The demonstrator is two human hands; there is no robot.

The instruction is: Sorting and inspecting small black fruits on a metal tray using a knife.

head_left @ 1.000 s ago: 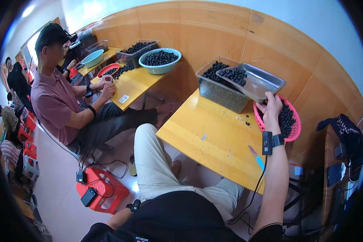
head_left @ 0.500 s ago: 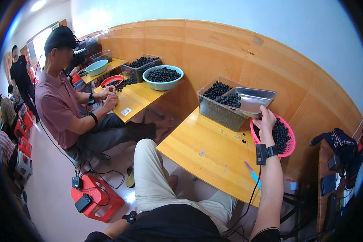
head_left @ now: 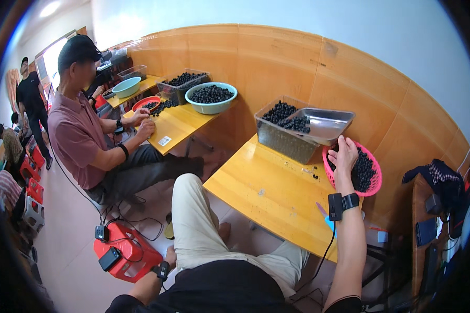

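My right hand (head_left: 344,157) is over the left rim of a pink basket (head_left: 377,177) of small dark round fruits (head_left: 361,173). Its fingers look loosely curled and apart, near the corner of a shiny metal tray (head_left: 335,125). That tray rests on a clear plastic bin (head_left: 284,142), and dark fruits lie in both. My left hand (head_left: 170,256) hangs low beside my thigh, near a red stool (head_left: 128,255); its fingers are too small and partly hidden to read. Close to my right wrist, a knife with a blue handle (head_left: 330,222) lies on the yellow table (head_left: 261,190), partly covered by the arm.
To the left, a person in a pink shirt (head_left: 73,135) works at another yellow table (head_left: 175,130) with a pale green basin (head_left: 211,107) of dark fruits. Cables and small devices sit on the red stool. A wooden shelf (head_left: 422,208) stands at right.
My right hand has drawn slightly down from the tray's corner, with its fingers turned more upward. My left hand has come into view by the stool. A standing person at far left has shifted.
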